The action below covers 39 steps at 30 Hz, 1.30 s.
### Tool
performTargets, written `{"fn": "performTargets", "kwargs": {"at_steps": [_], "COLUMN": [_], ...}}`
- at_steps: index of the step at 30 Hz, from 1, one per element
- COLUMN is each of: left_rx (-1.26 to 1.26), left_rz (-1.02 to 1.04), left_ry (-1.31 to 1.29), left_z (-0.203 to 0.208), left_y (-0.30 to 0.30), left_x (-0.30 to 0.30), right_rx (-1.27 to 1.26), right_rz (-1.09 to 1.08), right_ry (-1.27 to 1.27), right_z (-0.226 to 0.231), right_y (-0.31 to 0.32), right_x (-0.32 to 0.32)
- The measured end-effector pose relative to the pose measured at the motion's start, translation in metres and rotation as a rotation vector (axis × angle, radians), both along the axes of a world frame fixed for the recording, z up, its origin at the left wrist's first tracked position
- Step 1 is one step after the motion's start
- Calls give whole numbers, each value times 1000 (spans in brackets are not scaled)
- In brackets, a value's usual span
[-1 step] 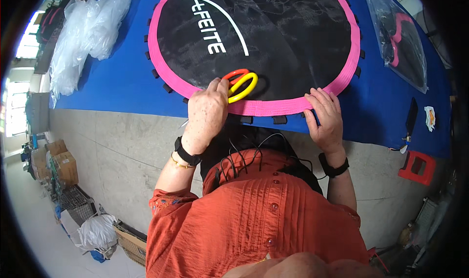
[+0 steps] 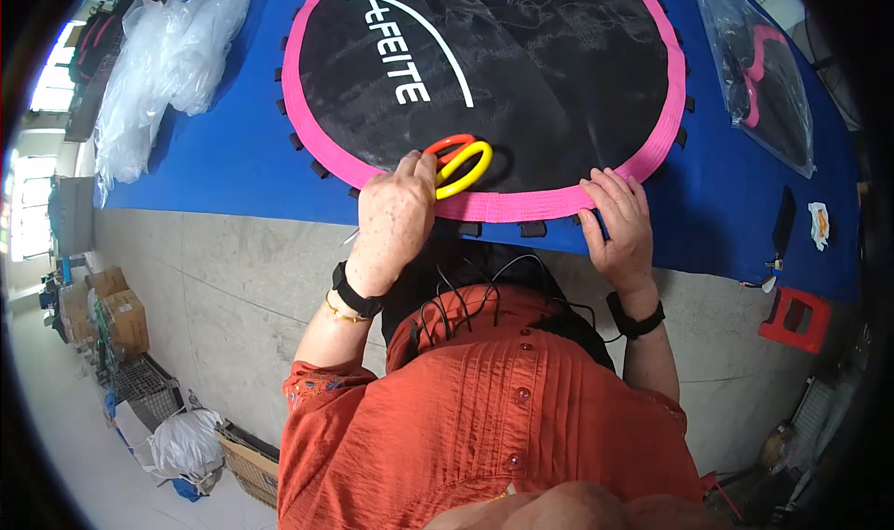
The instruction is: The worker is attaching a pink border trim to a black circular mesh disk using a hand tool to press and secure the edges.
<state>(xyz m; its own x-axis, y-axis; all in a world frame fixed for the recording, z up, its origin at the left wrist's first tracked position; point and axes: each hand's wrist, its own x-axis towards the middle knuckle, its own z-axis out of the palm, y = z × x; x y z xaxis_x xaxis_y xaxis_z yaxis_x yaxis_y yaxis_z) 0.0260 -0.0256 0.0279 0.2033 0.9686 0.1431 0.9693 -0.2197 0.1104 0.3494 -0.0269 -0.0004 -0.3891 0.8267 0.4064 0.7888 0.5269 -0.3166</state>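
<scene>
A round black trampoline mat (image 2: 521, 74) with a pink border (image 2: 521, 204) and black edge tabs lies on a blue sheet (image 2: 223, 157). My left hand (image 2: 396, 227) sits at the near edge of the mat. It is closed on a pair of scissors (image 2: 458, 163) whose red and yellow loop handles show above my fingers; the blades are hidden under the hand. My right hand (image 2: 619, 223) lies flat on the pink border further right, fingers spread, holding nothing. Both wrists wear black bands.
Crumpled clear plastic wrapping (image 2: 158, 74) lies at the upper left of the blue sheet. A clear bag with a pink and black part (image 2: 759, 64) lies upper right. A small red stool (image 2: 793, 318) stands right. Cardboard boxes (image 2: 116, 316) stand on the grey floor at left.
</scene>
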Motion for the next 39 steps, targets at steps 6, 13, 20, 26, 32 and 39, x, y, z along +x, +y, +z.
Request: {"fn": "performTargets", "kwargs": {"at_steps": [6, 13, 20, 26, 32, 39], "left_rx": [54, 133, 177, 100, 50, 135], "left_rz": [-41, -67, 30, 206, 273, 235], "left_ry": [-88, -17, 1, 72, 88, 80], "left_z": [-7, -7, -11, -11, -7, -12], "left_y": [-4, -5, 4, 7, -2, 9], "left_x": [-6, -8, -21, -48, -72, -85], "right_rx": [8, 7, -9, -26, -15, 6], "right_rz": [6, 20, 9, 16, 25, 20], "right_ry": [-1, 5, -3, 0, -31, -39], "right_z": [2, 2, 1, 0, 0, 1], "right_y": [0, 1, -2, -3, -1, -1], "right_x": [0, -1, -2, -1, -1, -1]}}
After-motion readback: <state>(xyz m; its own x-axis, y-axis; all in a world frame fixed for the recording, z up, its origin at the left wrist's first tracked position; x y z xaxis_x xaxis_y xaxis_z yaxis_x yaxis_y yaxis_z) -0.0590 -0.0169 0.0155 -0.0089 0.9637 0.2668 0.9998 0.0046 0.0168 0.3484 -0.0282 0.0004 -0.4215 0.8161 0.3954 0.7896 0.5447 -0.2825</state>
